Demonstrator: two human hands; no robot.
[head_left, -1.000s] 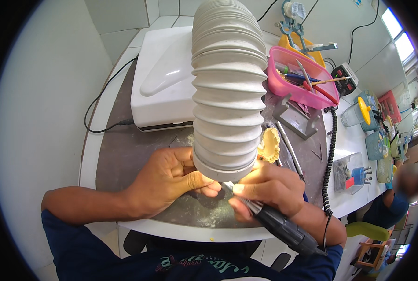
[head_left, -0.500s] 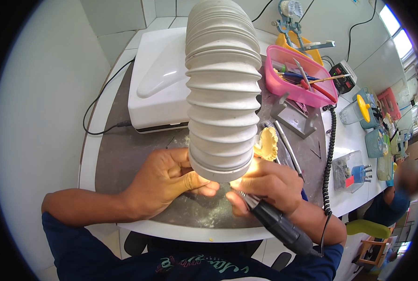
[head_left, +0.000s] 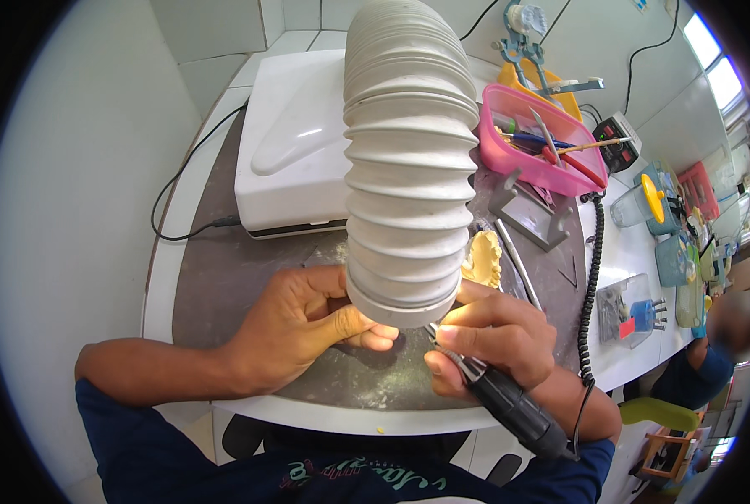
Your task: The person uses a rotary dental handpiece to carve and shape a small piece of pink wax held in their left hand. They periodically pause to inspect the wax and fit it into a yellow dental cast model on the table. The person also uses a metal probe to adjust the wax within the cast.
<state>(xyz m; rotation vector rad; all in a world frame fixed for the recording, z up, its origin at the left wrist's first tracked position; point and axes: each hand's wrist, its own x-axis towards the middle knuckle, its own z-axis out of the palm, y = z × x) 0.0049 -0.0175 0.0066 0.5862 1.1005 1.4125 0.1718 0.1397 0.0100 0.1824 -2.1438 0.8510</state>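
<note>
The black cylindrical handpiece with a ribbed silver metal nose (head_left: 513, 407) slants across the lower right of my view, in the right hand (head_left: 509, 340), near the front edge of the grey-brown worktop (head_left: 224, 286). From my end, I see the right fingers (head_left: 480, 338) closed on its silver nose, the tip pointing under the mouth of the ribbed off-white hose (head_left: 409, 193). The left hand (head_left: 295, 323) is curled at the hose's other side, thumb and fingertips near each other; the rim hides part of them, so I cannot tell whether they grip anything.

For containers, I have a pink plastic tub (head_left: 509, 160) beyond the right hand, holding a red-handled tool, a blue-handled one and a pointed grey one, with a thin tan stick lying across its rim. A yellow plastic container (head_left: 510, 77) stands just behind it. Farther right, a clear plastic box (head_left: 635, 286) holds a blue block and a red piece, and a clear jar with a yellow lid (head_left: 631, 207) leans at a tilt.
</note>
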